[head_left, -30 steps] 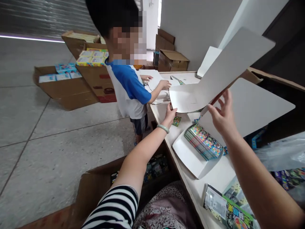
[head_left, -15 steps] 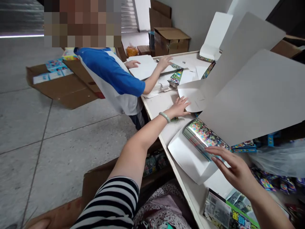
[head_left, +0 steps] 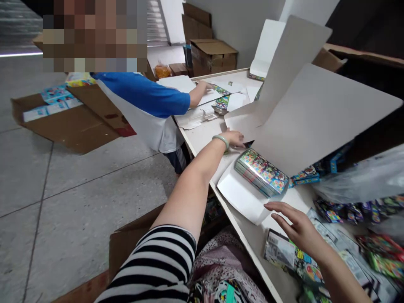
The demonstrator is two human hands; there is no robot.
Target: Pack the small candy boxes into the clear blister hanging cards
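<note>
My left hand (head_left: 234, 138), with a pale bangle at the wrist, reaches across the table. Its fingers are bent at the near edge of a white-lined display carton (head_left: 241, 120), where a dark edge shows; the fingertips are partly hidden. In front of it, a block of shiny, colourfully printed packs (head_left: 261, 170) lies on a white card flap (head_left: 240, 191), with tall white card panels (head_left: 311, 122) rising behind. My right hand (head_left: 293, 225) hovers near the flap's front corner, thumb and fingers apart, holding nothing.
A person in a blue-and-white shirt (head_left: 142, 94) stands across the left corner, one hand (head_left: 202, 90) over white card sheets (head_left: 176, 84). Printed cartons (head_left: 284, 248) and dark packets (head_left: 353, 210) lie at right. Open cardboard boxes stand on the floor (head_left: 72, 126) and along the wall (head_left: 214, 54).
My left hand has gone from lying spread on the white card to bending at its near edge. The right hand has come away from the printed packs, toward me. The view has shifted right.
</note>
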